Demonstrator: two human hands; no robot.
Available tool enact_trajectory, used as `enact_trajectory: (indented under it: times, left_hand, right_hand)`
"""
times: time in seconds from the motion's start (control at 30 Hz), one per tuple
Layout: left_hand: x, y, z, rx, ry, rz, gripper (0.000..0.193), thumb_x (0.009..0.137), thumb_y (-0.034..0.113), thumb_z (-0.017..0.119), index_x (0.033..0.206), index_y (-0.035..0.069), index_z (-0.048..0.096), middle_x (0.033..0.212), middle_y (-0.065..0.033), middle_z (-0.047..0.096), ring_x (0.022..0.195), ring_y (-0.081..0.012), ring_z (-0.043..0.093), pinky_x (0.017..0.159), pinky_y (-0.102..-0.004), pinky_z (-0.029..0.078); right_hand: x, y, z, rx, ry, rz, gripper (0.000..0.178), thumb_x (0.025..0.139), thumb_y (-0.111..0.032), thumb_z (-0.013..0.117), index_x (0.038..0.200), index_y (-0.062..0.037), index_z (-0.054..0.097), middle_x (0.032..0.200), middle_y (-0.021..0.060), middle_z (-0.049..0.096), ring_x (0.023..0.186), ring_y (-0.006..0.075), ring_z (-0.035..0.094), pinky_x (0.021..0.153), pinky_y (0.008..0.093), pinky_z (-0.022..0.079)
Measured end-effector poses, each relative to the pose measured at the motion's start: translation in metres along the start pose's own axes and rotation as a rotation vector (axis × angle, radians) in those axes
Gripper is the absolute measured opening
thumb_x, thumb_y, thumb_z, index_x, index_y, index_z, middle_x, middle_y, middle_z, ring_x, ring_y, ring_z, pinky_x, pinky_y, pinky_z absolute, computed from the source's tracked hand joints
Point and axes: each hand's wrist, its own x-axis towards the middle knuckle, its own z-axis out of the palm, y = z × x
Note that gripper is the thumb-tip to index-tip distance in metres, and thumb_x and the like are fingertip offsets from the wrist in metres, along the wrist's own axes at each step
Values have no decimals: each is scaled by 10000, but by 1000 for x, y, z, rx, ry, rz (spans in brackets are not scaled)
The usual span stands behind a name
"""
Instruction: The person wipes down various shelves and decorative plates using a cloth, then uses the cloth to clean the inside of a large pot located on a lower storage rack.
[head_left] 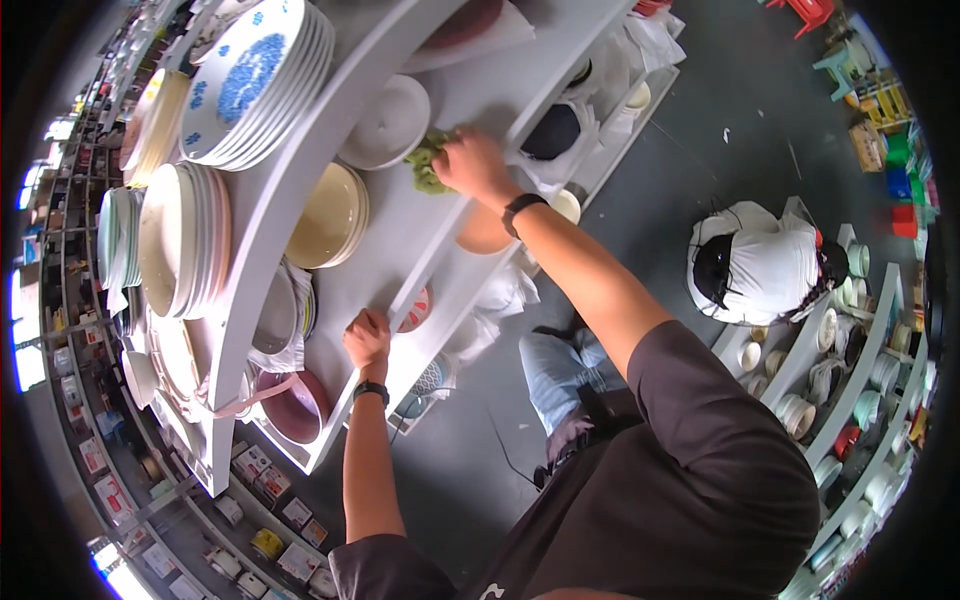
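Note:
My right hand (472,165) reaches over a grey shelf (390,262) and is closed on a green cloth (430,178). The cloth lies against the shelf surface, close to a white bowl (390,118). Lower down, my left hand (367,338) is curled into a fist by the shelf's front edge, and nothing shows in it. Left of the cloth stands a stack of cream bowls (325,222). A grey-white dish (275,318) and a purple bowl (290,408) are on the left of my left hand.
An upper shelf holds blue-patterned plates (245,80) and pale stacked plates (170,235). Below are a dark bowl (552,132), an orange dish (484,232) and plastic wrapping (505,290). A crouching person in white (760,265) is near another shelf (850,375) of dishes.

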Motion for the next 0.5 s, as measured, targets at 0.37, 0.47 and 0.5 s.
enact_trajectory:
  times: [0.37,0.47,0.5]
  left_hand:
    - [-1,4,0,-24,-2,-48,266,827,236,540,656,52,627,655,-193,632,606,-403,618,591,-480,513]
    - [-1,9,-2,-64,-2,-81,244,814,207,553,661,27,614,679,-212,620,621,-428,594,595,-490,503]
    - [0,9,-3,-66,8,-86,244,814,207,553,661,27,614,679,-212,620,621,-428,594,595,-490,503]
  right_hand:
    - [-4,-5,-8,-20,-21,7,240,736,-231,578,660,-22,666,874,177,627,873,347,596,686,457,544]
    - [-3,-6,-8,-28,-68,31,243,732,-230,571,666,-15,666,932,181,626,889,355,599,695,453,546]
    - [-3,-4,-7,-27,-65,20,243,732,-230,571,666,-15,666,932,181,626,889,355,599,695,453,546]
